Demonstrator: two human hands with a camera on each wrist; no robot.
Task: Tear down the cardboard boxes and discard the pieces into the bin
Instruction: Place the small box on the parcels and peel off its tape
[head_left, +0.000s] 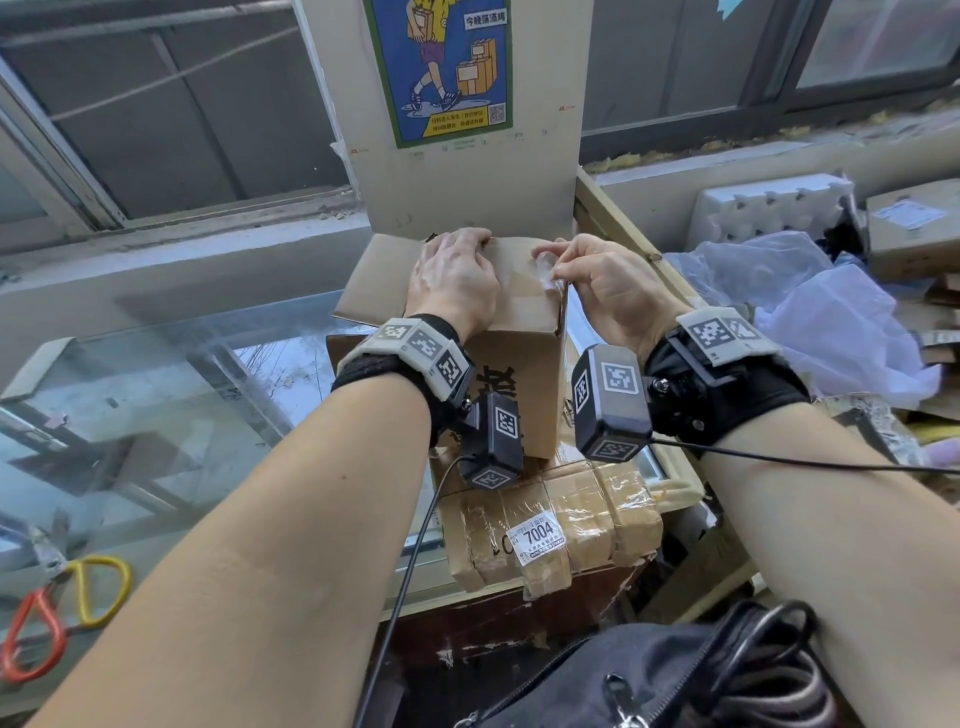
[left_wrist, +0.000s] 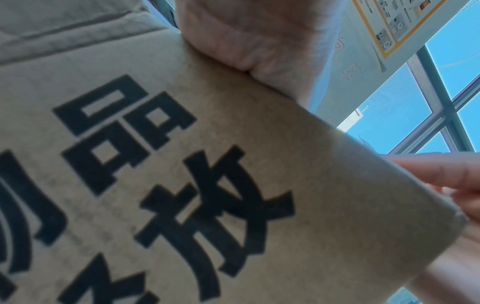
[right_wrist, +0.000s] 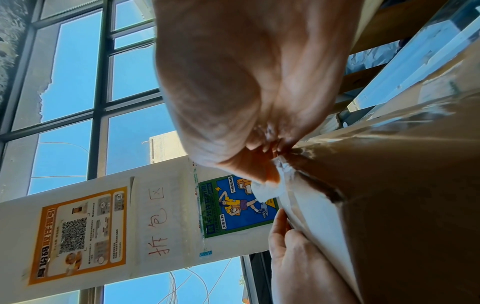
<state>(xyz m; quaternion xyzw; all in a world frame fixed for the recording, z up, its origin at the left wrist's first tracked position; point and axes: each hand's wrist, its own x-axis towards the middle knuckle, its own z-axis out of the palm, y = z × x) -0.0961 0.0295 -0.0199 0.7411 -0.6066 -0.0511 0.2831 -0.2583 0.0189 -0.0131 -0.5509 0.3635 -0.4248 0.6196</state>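
Observation:
A brown cardboard box (head_left: 519, 353) printed with large black characters (left_wrist: 182, 195) stands upright on a second, taped box. My left hand (head_left: 452, 275) lies spread on its top and holds it down, the fingers reaching the far edge. My right hand (head_left: 597, 280) is at the top's right side, where thumb and forefinger pinch a lifted end of clear tape (head_left: 545, 267). In the right wrist view the crumpled tape (right_wrist: 270, 191) peels up from the box (right_wrist: 402, 205) under the pinching fingers (right_wrist: 259, 164).
The lower box (head_left: 550, 530) is wrapped in clear tape and carries a "7004" label. A glass counter (head_left: 156, 405) spreads to the left, with red- and yellow-handled scissors (head_left: 62, 623) on it. A pillar with a poster (head_left: 441, 67) stands behind. Cardboard scraps and plastic bags (head_left: 831, 312) pile up at right.

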